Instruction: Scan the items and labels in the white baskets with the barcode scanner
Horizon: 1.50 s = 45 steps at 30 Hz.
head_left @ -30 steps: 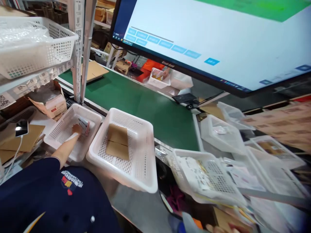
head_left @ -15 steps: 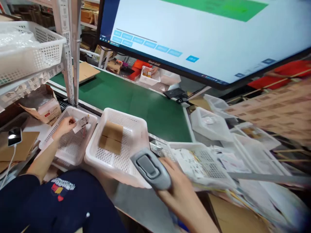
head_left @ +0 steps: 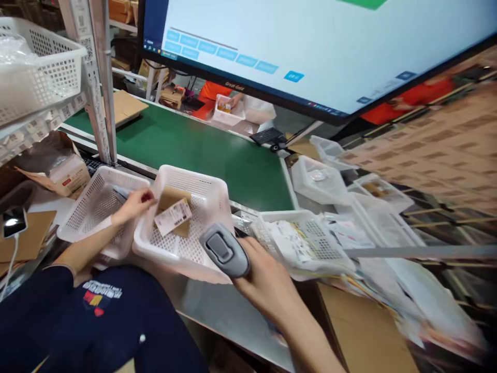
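My right hand (head_left: 267, 274) grips a grey barcode scanner (head_left: 225, 250), held over the front right corner of a white plastic basket (head_left: 143, 241). Inside that basket are a flat brown cardboard piece (head_left: 171, 197) and a white printed label (head_left: 173, 216) on top of it. By the basket's left rim is my left hand (head_left: 135, 203), its fingers loosely curled and a small gap away from the label. Nothing shows in them. Under my left forearm stands a second white basket (head_left: 83, 215) with a thin, dark item (head_left: 119, 194) inside.
A green conveyor belt (head_left: 202, 155) runs behind the baskets, with cardboard (head_left: 126, 108) at its left. A large monitor (head_left: 248, 57) hangs above. White bins of packets (head_left: 267, 233) stand to the right. A phone (head_left: 14, 223) lies far left; a person in orange (head_left: 209, 93) is beyond.
My left hand has moved right from the left basket to the other basket and let go of the label, which now lies inside on the cardboard. The scanner stays in my right hand.
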Each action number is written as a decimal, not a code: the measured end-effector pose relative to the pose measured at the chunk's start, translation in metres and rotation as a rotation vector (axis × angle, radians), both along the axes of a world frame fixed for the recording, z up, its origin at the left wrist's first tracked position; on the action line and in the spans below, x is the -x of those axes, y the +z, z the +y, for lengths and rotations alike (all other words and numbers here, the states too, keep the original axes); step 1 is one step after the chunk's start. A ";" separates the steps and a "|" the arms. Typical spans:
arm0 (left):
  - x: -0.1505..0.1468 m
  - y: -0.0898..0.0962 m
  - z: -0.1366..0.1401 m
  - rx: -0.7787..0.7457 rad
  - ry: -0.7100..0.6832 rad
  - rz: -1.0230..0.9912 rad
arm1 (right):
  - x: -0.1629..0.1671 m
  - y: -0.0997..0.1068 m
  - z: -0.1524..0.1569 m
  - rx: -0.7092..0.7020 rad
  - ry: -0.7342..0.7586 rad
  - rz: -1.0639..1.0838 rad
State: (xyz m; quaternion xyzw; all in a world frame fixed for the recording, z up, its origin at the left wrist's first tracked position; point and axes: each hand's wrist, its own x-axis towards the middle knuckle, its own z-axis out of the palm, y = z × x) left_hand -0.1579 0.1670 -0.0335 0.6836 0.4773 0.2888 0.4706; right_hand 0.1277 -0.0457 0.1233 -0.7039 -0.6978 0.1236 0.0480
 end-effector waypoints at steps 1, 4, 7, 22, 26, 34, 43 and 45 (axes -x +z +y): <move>0.007 -0.014 0.013 0.008 0.087 0.085 | -0.007 -0.004 -0.007 0.009 -0.008 0.028; 0.036 -0.048 0.047 0.027 0.278 0.267 | -0.022 -0.012 -0.025 0.003 -0.053 0.096; 0.057 -0.073 0.060 0.062 0.243 0.317 | -0.024 -0.012 -0.031 -0.050 -0.088 0.138; 0.050 -0.066 0.075 0.117 0.163 0.000 | 0.011 -0.001 -0.002 0.068 0.032 0.129; 0.029 -0.023 0.071 0.207 0.181 -0.296 | 0.014 -0.001 0.009 0.016 0.047 0.141; -0.007 0.048 0.043 0.357 -0.011 -0.525 | 0.034 0.010 0.022 -0.011 0.105 0.124; -0.038 0.066 0.008 0.045 -0.134 -0.332 | 0.063 0.010 0.027 0.115 0.132 -0.070; -0.043 0.065 0.001 -0.006 -0.146 -0.284 | 0.062 0.007 0.024 0.116 0.135 -0.073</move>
